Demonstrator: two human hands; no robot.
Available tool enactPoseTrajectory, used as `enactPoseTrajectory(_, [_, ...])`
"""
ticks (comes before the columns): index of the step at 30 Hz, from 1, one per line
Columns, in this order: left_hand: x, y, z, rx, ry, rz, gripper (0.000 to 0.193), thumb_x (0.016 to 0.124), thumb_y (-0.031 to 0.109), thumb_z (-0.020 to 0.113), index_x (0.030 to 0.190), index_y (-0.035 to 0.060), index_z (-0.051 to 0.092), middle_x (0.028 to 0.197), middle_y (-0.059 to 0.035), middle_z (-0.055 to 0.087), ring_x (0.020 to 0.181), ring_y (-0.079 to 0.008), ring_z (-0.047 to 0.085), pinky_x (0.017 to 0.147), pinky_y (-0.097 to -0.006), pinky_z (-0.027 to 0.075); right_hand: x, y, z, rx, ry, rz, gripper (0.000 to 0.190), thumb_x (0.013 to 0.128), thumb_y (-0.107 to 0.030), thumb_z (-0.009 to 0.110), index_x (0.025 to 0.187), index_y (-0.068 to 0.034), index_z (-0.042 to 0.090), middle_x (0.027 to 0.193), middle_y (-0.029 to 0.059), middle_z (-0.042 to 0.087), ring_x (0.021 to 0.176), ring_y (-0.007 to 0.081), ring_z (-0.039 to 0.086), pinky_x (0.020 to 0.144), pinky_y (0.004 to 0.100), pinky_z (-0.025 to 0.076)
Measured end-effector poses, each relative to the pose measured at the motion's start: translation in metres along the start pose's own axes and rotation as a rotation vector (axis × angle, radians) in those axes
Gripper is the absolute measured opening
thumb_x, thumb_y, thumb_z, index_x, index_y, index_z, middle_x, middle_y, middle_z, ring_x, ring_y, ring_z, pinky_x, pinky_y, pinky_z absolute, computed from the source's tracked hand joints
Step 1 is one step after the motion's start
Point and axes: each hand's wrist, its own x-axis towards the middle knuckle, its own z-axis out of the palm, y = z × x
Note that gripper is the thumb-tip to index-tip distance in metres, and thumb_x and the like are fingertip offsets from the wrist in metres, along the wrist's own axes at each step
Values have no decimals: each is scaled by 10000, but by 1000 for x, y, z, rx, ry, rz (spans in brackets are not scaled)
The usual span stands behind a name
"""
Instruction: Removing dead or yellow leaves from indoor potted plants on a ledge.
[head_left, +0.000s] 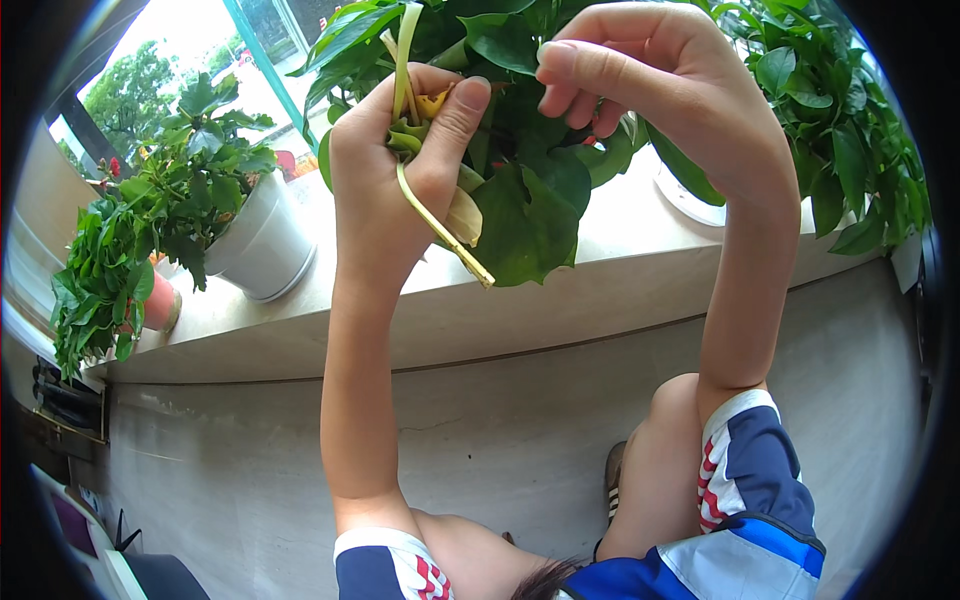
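Observation:
My left hand is closed around a small bunch of cut stems and withered yellow-green leaves. One pale stem hangs below the fist, beside a yellowed leaf; others stick up above it. Right behind both hands is a leafy green potted plant with broad leaves; its pot is hidden. My right hand is raised among the upper leaves, thumb and forefinger close together. Whether something thin is between those fingertips cannot be told.
A pale stone window ledge runs across. On it at the left stand a white pot with a bushy plant and a pink pot with trailing leaves. Another leafy plant hangs over the ledge at the right. Window glass lies behind.

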Motion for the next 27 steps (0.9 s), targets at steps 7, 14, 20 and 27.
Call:
enactPoseTrajectory(7, [-1,2,-2,-8,10,-35,376,784,314,671,603,44,481,520,70,389,480,-18,326,434,-182,235,8,41,9,-270,102,-118,249,804,-156,556,969,22,612,816,64,629,696,98,573,598,227,467])
enactPoseTrajectory(14, [0,10,-12,-126,154,-98,339,850,305,587,620,83,473,553,49,372,487,-31,292,460,-189,200,8,49,38,-514,107,-504,298,709,-77,483,942,93,560,872,229,593,890,349,558,817,378,433])
enactPoseTrajectory(20, [1,11,-8,-228,177,-164,392,887,347,512,600,102,403,528,39,323,464,-42,253,445,-205,188,6,41,35,-487,69,-459,237,679,-47,486,845,103,565,818,234,588,859,346,565,787,388,440])
enactPoseTrajectory(27, [0,8,-13,-30,137,-43,387,775,252,691,544,77,435,518,77,349,480,-19,269,451,-195,175,7,44,49,-540,-25,-423,327,677,-25,507,988,72,539,894,205,567,846,355,553,742,399,448])
